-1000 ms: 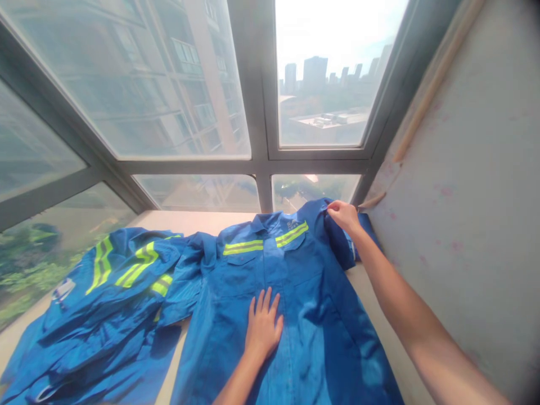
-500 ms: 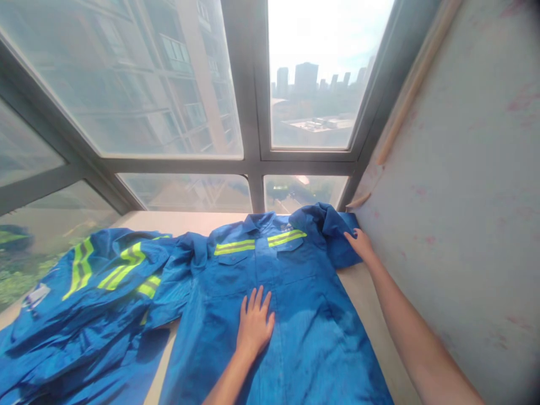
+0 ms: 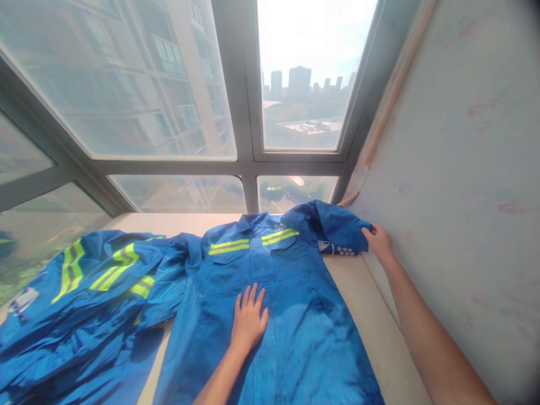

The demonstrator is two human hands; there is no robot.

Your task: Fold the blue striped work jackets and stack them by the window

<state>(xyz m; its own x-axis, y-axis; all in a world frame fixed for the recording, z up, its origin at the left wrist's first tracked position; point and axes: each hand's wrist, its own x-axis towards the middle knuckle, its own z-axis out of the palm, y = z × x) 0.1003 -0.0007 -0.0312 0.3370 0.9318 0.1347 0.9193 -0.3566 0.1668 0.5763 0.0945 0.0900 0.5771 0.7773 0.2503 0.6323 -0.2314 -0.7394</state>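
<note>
Head view: pinching the sleeve end of a blue work jacket with the right hand, resting the left hand open and flat on its front. Lying face-up on the windowsill, lightly creased, with yellow-grey chest stripes.

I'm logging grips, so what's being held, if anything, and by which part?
The blue garment, pinched by the right hand at the end of the sleeve nearest the wall. The left hand lies flat on its front, gripping nothing.
</note>
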